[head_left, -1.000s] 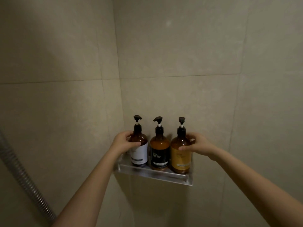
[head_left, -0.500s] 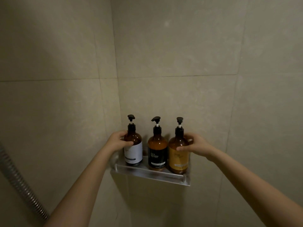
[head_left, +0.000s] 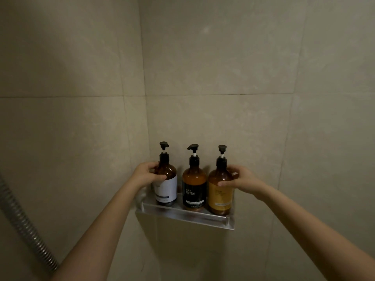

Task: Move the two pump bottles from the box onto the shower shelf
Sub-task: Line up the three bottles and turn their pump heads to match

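Three amber pump bottles stand upright in a row on the metal shower shelf (head_left: 188, 217) in the tiled corner. My left hand (head_left: 145, 176) is wrapped around the shoulder of the white-labelled bottle (head_left: 166, 189) at the left end. My right hand (head_left: 241, 180) grips the shoulder of the yellow-labelled bottle (head_left: 220, 196) at the right end. Between them, untouched, stands the black-labelled shampoo bottle (head_left: 193, 191). The box is out of view.
Beige tiled walls (head_left: 223, 67) meet in a corner behind the shelf. A ribbed metal shower hose (head_left: 24, 226) runs down the lower left, beside my left forearm.
The white-labelled bottle has shifted a little to the left, widening its gap from the middle bottle. Both hands stay on their bottles. The view has drifted slightly.
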